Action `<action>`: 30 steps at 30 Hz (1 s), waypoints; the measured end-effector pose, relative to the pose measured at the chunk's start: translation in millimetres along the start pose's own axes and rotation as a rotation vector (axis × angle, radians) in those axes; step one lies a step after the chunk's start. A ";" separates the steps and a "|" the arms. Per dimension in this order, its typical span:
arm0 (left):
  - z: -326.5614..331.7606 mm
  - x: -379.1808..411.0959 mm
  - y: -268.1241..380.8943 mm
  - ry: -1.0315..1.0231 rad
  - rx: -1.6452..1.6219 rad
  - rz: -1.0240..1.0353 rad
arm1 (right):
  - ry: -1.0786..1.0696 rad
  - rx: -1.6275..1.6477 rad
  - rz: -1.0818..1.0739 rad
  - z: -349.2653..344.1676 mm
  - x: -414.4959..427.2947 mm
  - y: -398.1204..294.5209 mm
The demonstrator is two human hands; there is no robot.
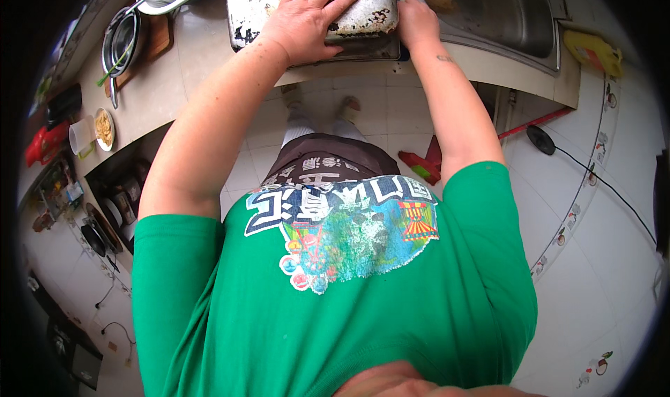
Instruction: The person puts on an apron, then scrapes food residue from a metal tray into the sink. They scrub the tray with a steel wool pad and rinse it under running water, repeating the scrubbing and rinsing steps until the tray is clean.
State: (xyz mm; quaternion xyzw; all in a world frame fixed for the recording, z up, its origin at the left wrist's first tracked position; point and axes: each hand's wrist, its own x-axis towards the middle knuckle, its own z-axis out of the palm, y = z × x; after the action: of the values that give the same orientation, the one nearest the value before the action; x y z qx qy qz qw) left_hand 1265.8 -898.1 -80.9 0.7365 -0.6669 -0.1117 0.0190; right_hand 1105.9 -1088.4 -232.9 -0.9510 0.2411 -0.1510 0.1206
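A worn rectangular metal casing (361,9), with chipped and browned patches, sits at the counter's front edge; its far side runs out of the picture. My left hand (306,25) lies flat across its top, fingers spread and thumb towards the front edge. Against its right side, beside the sink, is my right hand (419,24), with the fingers curled. What those fingers touch is hidden. A dark blue edge shows in the narrow gap by the casing's right front corner.
The stainless steel sink (497,14) adjoins on the right, with a yellow bag (594,51) beyond. At left are a metal pot (123,41), a wooden board (159,33), a plate of food (104,129) and a clear plastic cup (81,135). A red dustpan-like object (424,164) lies on the floor.
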 end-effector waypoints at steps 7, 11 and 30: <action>4.7 -15.9 1.8 0.041 -0.041 -0.021 | -0.179 0.085 0.092 -30.4 -91.3 -46.6; 0.0 -12.6 3.4 -0.024 -0.087 -0.018 | -0.207 0.192 0.296 -21.4 -64.2 -30.1; 8.5 -31.7 10.0 0.128 0.068 0.025 | 0.290 2.066 0.774 -133.7 -84.4 0.3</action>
State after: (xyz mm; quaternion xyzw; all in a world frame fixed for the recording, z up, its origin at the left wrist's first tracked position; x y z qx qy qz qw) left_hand 1251.7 -866.8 -83.0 0.7338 -0.6771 -0.0414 0.0379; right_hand 988.8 -1067.7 -128.6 -0.2272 0.2916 -0.3412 0.8642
